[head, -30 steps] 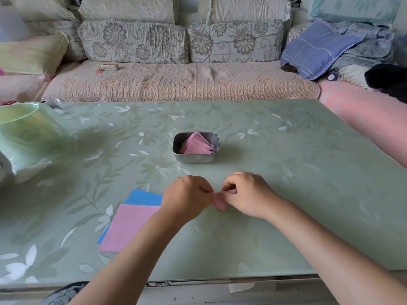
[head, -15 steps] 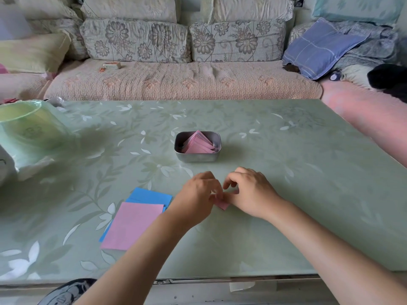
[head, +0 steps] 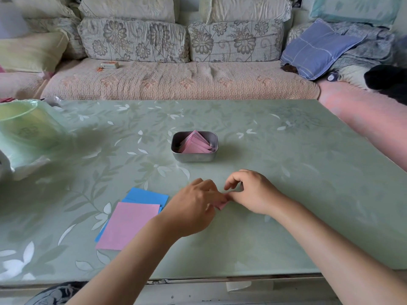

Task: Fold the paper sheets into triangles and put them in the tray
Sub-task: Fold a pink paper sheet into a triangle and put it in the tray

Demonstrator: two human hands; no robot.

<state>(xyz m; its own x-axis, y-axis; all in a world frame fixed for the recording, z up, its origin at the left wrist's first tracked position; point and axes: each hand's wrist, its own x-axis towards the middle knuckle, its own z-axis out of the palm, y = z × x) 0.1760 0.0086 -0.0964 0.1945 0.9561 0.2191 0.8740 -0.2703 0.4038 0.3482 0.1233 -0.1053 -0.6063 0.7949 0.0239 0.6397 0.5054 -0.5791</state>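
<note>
On the tabletop (head: 286, 194) just in front of you, both hands meet over a small folded pink piece (head: 221, 204). Left hand (head: 193, 208): fingers curled, tips at the piece's left end. It reads as a pinch, though the hand's back hides the tips and it's blurred. Right hand (head: 248, 192): pinches the right end with the thumb and lower fingers, index crooked up off it. Only a corner of the piece shows between the hands, so the fold stage can't be read; my guess is a late crease.

Key relation: the metal tray (head: 193, 158) sits straight ahead of the hands, away from you, near but apart, roughly in line with the gap between them, long side running left-right. Pink triangles (head: 195, 143) lean inside it. Right hand sits slightly further forward, so it's marginally nearer; the drop looks like a short reach forward.

Unfolded stock lies to your left: pink sheet (head: 130, 225) on top of blue sheets (head: 147, 194), just beside the left wrist, so your left hand is nearer for the next sheet
</note>
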